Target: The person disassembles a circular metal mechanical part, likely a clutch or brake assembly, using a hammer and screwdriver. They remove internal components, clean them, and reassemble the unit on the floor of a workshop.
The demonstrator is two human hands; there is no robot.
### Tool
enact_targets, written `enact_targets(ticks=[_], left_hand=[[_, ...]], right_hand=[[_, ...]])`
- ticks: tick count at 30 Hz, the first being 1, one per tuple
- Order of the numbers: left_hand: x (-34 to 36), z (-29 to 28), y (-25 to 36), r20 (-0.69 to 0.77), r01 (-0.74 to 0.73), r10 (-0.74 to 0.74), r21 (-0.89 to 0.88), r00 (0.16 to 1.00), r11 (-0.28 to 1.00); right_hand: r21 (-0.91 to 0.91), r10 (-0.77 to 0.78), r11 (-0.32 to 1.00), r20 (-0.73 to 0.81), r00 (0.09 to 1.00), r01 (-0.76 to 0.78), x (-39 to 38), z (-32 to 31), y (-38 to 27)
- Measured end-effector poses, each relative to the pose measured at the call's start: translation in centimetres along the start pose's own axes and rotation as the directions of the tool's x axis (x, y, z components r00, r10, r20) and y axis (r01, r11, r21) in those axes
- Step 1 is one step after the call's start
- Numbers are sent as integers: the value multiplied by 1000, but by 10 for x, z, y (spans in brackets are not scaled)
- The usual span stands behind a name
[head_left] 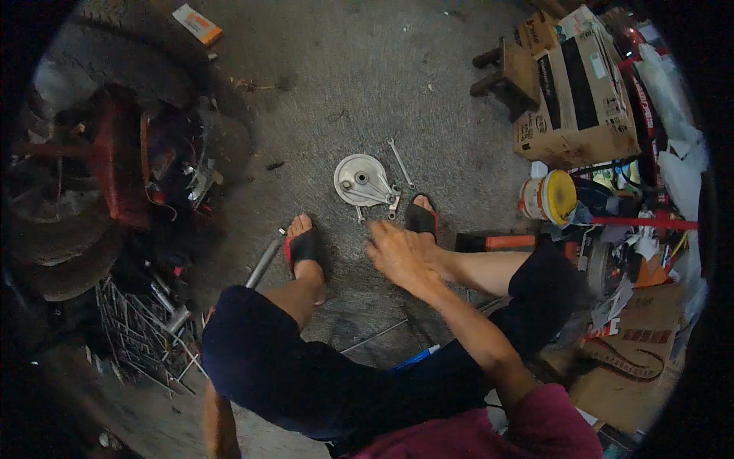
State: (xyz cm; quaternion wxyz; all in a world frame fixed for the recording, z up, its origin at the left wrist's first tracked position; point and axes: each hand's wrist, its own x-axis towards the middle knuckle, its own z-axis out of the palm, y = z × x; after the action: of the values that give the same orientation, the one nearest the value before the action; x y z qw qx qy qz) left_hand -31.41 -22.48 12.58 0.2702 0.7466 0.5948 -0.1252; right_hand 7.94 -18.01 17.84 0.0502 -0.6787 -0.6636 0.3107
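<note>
A round silver metal plate with a lever lies flat on the concrete between my sandalled feet. A small metal piece sits at its lower left, and a thin spanner lies to its right. My right hand hangs just below these parts, fingers loosely extended, with nothing visible in them. My left forearm drops out of the lower edge beside my knee; that hand is out of view. A metal bar lies beside my left foot.
A red machine part with tyres and a pile of metal rods occupy the left side. Cardboard boxes, a wooden stool and a yellow-lidded bucket crowd the right. A small orange-white box lies at top left.
</note>
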Motion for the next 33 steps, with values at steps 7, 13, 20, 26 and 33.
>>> enact_targets(ticks=[7,13,20,26,33], left_hand=[[81,-176,72,-295,-443,572,404,765,801],[76,-234,198,-137,-727,895,539,424,426],[-1,-214,258,-37,-838,856,187,515,512],[-7,-184,273,251,-571,532,553,809,607],[-14,-163,279,86,-685,725,419,684,596]], right_hand=[[-181,-521,847,-466,715,499,14,-55,-97],[591,-164,785,-86,983,183,18,-52,-89],[844,279,520,-24,960,-130,-26,16,9],[639,548,622,58,835,-453,-32,56,54],[441,407,854,-240,881,-275,20,75,36]])
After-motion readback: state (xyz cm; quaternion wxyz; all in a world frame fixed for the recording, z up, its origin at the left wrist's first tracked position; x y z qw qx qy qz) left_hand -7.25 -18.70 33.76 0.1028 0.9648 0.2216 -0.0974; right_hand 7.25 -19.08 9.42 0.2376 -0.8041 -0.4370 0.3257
